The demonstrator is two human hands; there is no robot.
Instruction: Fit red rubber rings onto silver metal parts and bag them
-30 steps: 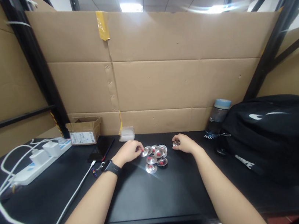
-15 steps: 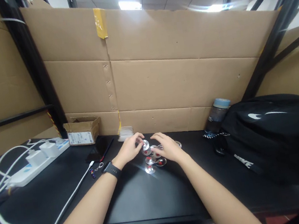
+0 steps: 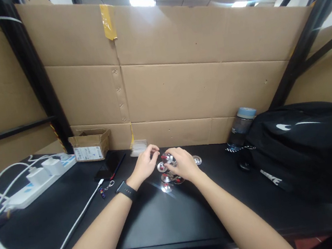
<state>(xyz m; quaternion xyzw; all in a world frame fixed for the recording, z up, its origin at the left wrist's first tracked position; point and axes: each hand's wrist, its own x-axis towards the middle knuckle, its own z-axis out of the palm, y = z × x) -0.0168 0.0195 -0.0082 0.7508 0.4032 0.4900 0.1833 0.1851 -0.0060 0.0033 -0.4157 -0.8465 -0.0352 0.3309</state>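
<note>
My right hand (image 3: 184, 164) pinches a shiny silver disc with a red part (image 3: 167, 158), raised a little off the black table and tilted. My left hand (image 3: 147, 163), with a dark watch (image 3: 126, 190) on its wrist, is beside it on the left, thumb and fingers apart and nothing seen between them. Below the hands lie several similar round discs, among them a front disc (image 3: 167, 187), a middle disc (image 3: 166, 177) and a left disc (image 3: 161, 166). Another disc (image 3: 197, 160) lies to the right of my right hand, which partly hides the group.
On the left are a white power strip (image 3: 35, 186) with cables, a small open carton (image 3: 90, 146), a dark phone (image 3: 109, 166) and a keyring (image 3: 103, 192). A bottle (image 3: 241, 129) and a black bag (image 3: 309, 154) stand right. Cardboard (image 3: 179, 89) walls the back.
The disc that was at my left fingertips is no longer there. My right hand has moved left and closed on a disc, while my left hand has stayed nearly in place.
</note>
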